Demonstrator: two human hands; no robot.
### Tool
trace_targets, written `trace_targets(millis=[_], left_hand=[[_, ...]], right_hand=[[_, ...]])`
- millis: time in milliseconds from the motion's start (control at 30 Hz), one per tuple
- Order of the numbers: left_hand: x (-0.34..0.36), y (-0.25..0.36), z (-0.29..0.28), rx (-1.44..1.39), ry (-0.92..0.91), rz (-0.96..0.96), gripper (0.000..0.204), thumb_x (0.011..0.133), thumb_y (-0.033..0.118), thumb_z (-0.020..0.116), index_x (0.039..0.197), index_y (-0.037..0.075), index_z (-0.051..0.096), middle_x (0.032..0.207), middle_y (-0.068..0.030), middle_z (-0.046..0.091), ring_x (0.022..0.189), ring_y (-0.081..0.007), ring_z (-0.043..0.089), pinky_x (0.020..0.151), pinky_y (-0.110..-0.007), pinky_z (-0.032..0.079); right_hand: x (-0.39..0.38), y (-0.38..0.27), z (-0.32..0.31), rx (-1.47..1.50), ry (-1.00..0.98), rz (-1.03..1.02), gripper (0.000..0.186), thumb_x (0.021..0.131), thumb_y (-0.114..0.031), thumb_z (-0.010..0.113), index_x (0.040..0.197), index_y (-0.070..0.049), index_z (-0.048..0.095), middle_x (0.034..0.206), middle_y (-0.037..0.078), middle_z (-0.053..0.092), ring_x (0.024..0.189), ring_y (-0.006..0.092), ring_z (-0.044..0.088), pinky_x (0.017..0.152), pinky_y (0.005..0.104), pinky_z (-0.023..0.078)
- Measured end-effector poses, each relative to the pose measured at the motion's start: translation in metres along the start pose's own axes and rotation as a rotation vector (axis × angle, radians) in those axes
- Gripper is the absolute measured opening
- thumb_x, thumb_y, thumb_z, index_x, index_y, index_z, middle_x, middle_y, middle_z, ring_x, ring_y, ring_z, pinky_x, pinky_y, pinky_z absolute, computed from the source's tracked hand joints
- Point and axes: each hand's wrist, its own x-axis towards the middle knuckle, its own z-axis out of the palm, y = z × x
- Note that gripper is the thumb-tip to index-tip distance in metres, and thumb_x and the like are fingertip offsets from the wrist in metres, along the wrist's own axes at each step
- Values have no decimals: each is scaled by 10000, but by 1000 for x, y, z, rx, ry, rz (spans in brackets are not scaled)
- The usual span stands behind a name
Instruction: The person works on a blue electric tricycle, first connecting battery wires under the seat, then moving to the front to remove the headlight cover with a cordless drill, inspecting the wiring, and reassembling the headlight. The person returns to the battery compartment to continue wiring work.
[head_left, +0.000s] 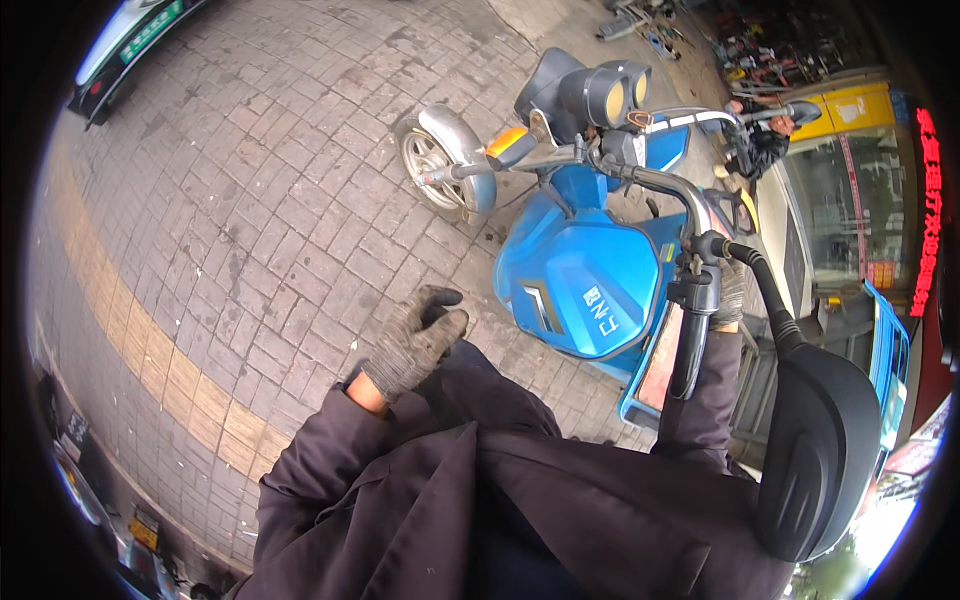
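A blue three-wheeled motorcycle (575, 270) stands in front of me, its handlebar (680, 185) swung toward my right side. Above the paving, left of the blue body, hangs my left hand (415, 340) in a dirty grey work glove with dark fingertips. Its fingers curve loosely, apart from the thumb, and nothing shows between them. My right hand (733, 295), gloved too, is behind the black handlebar grip (690, 345). The grip and switch housing hide its fingers, so what it touches is unclear.
A large black mirror (820, 450) juts out at my right. The front wheel (435, 165) rests on brick paving. Beyond the handlebar a person (768, 145) sits near a shopfront. One vehicle (125, 45) is at upper left; parked two-wheelers (140, 550) line the lower left.
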Motion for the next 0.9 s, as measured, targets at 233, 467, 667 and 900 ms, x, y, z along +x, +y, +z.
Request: trace_targets(millis=[233, 467, 667, 900], left_hand=[[71, 28, -32, -19, -157, -24, 345, 940, 191, 640, 1184, -37, 555, 829, -40, 635, 655, -60, 532, 581, -216, 445], [117, 24, -88, 94, -414, -120, 271, 925, 164, 659, 1143, 18, 590, 770, 2, 579, 656, -55, 510, 579, -227, 439], [168, -42, -155, -52, -430, -209, 263, 964, 170, 601, 1176, 20, 559, 835, -28, 633, 608, -55, 524, 550, -211, 439], [226, -175, -189, 64, -525, -357, 208, 963, 132, 590, 1147, 36, 575, 818, -21, 627, 621, -56, 539, 553, -206, 450]], right_hand=[[-50, -11, 27, -519, 190, -284, 429, 955, -297, 612, 1184, 64, 576, 1062, 151, 668, 809, 180, 659, 661, 310, 562], [-108, 16, 81, -813, 687, -435, 351, 1013, -320, 525, 1048, 7, 648, 898, 31, 670, 795, 94, 582, 720, 255, 465], [-118, 28, 67, -1017, 1069, -494, 502, 873, -47, 674, 1333, -3, 478, 1046, 176, 629, 882, 282, 634, 803, 383, 523], [-131, 32, 70, -2459, 1220, -695, 274, 843, -96, 696, 1048, -15, 534, 875, 152, 550, 754, 294, 558, 642, 377, 451]])
